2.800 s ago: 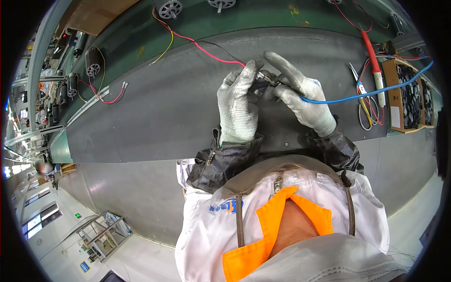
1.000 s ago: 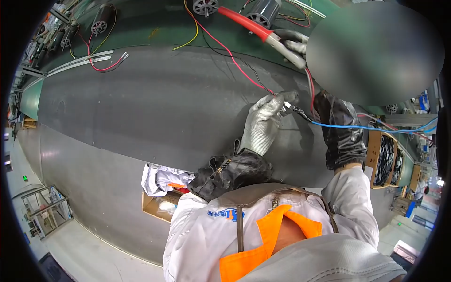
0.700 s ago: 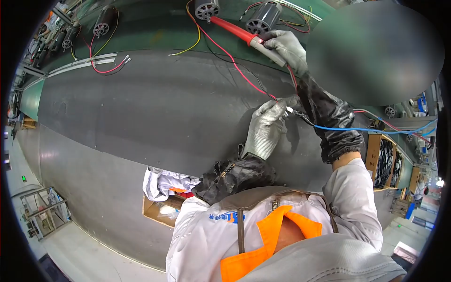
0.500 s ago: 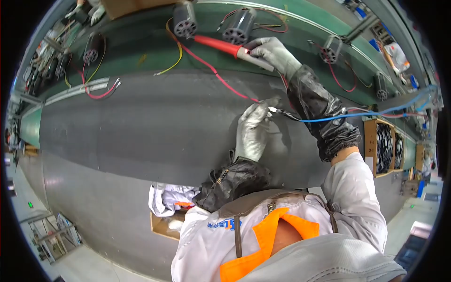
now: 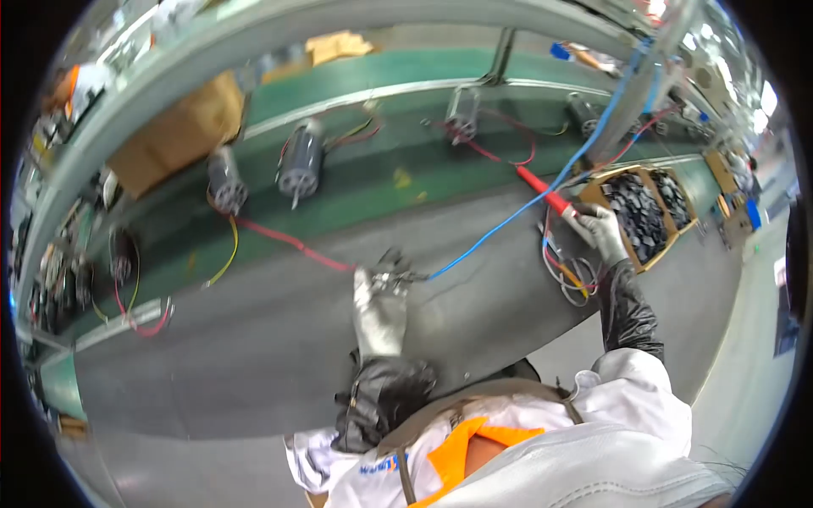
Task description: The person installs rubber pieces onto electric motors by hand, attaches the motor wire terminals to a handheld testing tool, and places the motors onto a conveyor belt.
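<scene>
My gloved left hand point(image 5: 383, 306) is closed on the wire connector point(image 5: 398, 278) where the red motor wire point(image 5: 292, 242) meets the clips of the blue lead point(image 5: 487, 235). That red wire runs back to a motor point(image 5: 226, 181) on the green belt. At the right, my gloved right hand point(image 5: 603, 234) is closed around the pale handle of a red probe point(image 5: 544, 188), whose tip points up and left toward the belt. Scissors and coloured wires point(image 5: 572, 275) lie just below the probe. Motion blur softens the fingers of both hands.
More motors point(image 5: 301, 161) with loose wires stand along the green belt point(image 5: 339, 190). An open cardboard box of black parts point(image 5: 635, 216) sits at the right. A larger carton point(image 5: 182, 131) is at the upper left. A metal frame post point(image 5: 648, 93) rises at the upper right.
The view has swung to the right. My right hand has carried the red probe from beside the motors to the right, near the box and scissors. My left hand still holds the connector.
</scene>
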Available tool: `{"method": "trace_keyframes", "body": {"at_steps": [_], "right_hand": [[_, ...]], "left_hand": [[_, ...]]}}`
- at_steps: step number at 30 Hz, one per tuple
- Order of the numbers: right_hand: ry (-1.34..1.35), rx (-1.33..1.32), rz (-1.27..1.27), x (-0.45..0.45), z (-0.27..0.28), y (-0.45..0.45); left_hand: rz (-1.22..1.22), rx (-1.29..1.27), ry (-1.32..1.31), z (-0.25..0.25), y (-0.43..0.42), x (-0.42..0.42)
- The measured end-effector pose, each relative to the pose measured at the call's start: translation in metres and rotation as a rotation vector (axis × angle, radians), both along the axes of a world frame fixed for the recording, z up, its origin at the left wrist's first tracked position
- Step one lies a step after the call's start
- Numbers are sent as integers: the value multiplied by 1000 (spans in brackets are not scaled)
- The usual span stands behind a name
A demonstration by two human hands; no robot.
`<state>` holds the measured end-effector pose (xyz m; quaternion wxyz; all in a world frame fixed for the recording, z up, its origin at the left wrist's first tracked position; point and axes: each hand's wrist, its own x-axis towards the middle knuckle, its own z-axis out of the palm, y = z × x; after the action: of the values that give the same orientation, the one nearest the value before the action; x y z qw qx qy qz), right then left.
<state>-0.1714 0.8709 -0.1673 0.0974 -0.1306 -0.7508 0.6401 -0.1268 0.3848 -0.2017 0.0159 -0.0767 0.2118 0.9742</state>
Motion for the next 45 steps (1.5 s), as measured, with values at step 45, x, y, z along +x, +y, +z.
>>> {"method": "trace_keyframes", "body": {"at_steps": [45], "right_hand": [[-407, 1275, -620, 62, 40, 105]], "left_hand": [[-312, -2407, 44, 61, -124, -192]]}}
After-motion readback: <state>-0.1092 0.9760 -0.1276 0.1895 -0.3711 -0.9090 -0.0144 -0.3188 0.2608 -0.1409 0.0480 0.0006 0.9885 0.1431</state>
